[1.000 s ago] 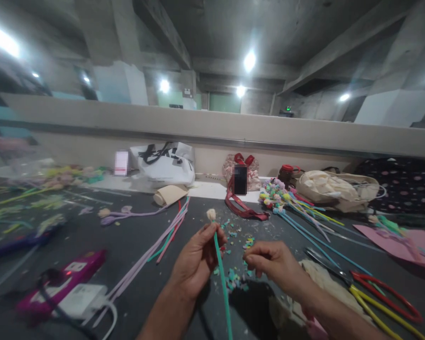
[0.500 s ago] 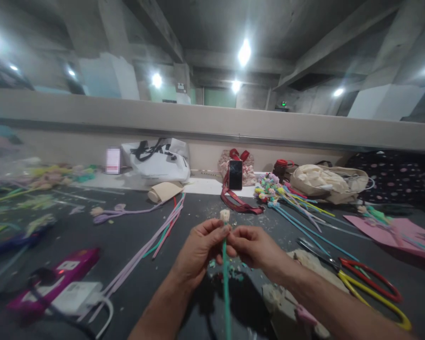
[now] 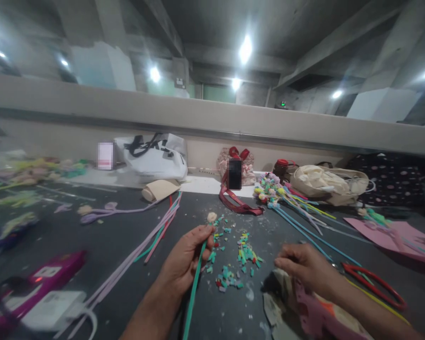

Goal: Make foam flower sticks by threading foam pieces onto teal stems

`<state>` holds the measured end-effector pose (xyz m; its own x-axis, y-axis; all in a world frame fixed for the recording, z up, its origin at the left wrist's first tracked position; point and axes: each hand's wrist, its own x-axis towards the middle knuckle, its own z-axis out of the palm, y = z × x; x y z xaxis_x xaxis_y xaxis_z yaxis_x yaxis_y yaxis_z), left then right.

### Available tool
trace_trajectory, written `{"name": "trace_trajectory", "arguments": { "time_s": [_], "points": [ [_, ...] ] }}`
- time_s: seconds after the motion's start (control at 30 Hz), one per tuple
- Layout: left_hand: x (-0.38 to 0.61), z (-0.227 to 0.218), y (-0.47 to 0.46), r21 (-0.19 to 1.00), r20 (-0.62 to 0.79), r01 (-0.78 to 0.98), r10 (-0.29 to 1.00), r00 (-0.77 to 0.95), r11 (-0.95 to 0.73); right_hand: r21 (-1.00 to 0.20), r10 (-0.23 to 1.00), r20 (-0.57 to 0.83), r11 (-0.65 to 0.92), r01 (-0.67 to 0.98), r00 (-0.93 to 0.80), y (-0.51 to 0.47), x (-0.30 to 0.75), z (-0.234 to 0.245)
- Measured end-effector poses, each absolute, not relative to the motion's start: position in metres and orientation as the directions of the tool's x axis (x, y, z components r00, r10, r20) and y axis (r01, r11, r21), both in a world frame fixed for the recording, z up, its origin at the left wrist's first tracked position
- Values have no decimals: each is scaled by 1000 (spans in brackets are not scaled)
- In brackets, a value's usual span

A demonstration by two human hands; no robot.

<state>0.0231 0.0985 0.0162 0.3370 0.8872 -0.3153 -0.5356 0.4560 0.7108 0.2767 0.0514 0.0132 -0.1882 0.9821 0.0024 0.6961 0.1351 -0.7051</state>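
Observation:
My left hand (image 3: 186, 259) is closed round a long green stick (image 3: 194, 293) that carries a small cream bud (image 3: 211, 216) at its top, held just above the dark table (image 3: 127, 264). My right hand (image 3: 302, 267) rests low at the right, fingers curled together over a heap of cream and pink material (image 3: 297, 307); what it grips is hidden. Between the hands lies a scatter of small coloured scraps (image 3: 233, 264).
A bunch of finished colourful flower sticks (image 3: 279, 198) lies behind the scraps. Red and yellow scissors (image 3: 371, 283) sit right of my right hand. Loose pink and green sticks (image 3: 156, 231), a magenta power strip (image 3: 38, 278), a white bag (image 3: 152, 158), a phone (image 3: 235, 174) and a beige bag (image 3: 326, 182) stand further off.
My right hand left the bud and dropped to the right onto the material heap. My left hand lowered the stick towards the table. The camera tilted down slightly.

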Motion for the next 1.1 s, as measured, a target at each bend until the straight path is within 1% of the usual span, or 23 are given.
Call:
{"name": "trace_trajectory", "arguments": {
  "time_s": [0.07,0.1,0.17,0.2,0.23,0.27,0.33,0.4,0.47,0.5,0.6,0.73,0.87,0.93,1.0,1.1],
  "points": [
    [28,11,98,734,-325,-493,879,348,467,-526,961,36,252,812,-275,59,271,9],
    [30,9,98,745,-329,-471,875,355,472,-417,950,41,297,859,-309,63,267,8],
    [33,7,100,763,-334,-436,869,366,477,-216,940,42,338,916,-338,72,258,4],
    [33,6,101,769,-334,-427,869,366,475,-144,939,41,344,928,-341,76,252,2],
    [32,6,102,772,-332,-427,871,362,472,-97,938,41,345,933,-343,79,247,-1],
    [32,6,102,772,-330,-433,876,353,465,-76,939,41,345,936,-343,80,241,-3],
    [29,7,103,770,-324,-451,886,331,450,-104,922,30,386,917,-385,80,232,-6],
    [27,8,103,767,-324,-465,893,314,442,-181,875,15,478,860,-483,79,227,-6],
    [27,8,103,766,-324,-469,894,309,440,-239,841,36,531,813,-540,83,228,-4],
    [27,8,102,766,-324,-467,893,311,441,-242,844,56,529,813,-533,87,230,-2],
    [30,8,102,777,-326,-440,886,329,450,-181,888,109,460,869,-447,109,239,-2],
    [33,5,102,790,-332,-408,879,342,457,-146,890,106,456,878,-445,135,240,-12],
    [33,5,101,803,-336,-396,887,318,446,-159,892,86,452,878,-444,145,232,-23],
    [33,5,101,807,-328,-394,888,322,441,-193,903,92,429,882,-419,145,230,-24],
    [33,4,101,810,-321,-392,889,325,436,-252,915,101,403,880,-390,144,230,-22],
    [33,3,101,813,-312,-395,893,324,428,-396,933,102,356,846,-345,139,236,-15]
  ]
}}
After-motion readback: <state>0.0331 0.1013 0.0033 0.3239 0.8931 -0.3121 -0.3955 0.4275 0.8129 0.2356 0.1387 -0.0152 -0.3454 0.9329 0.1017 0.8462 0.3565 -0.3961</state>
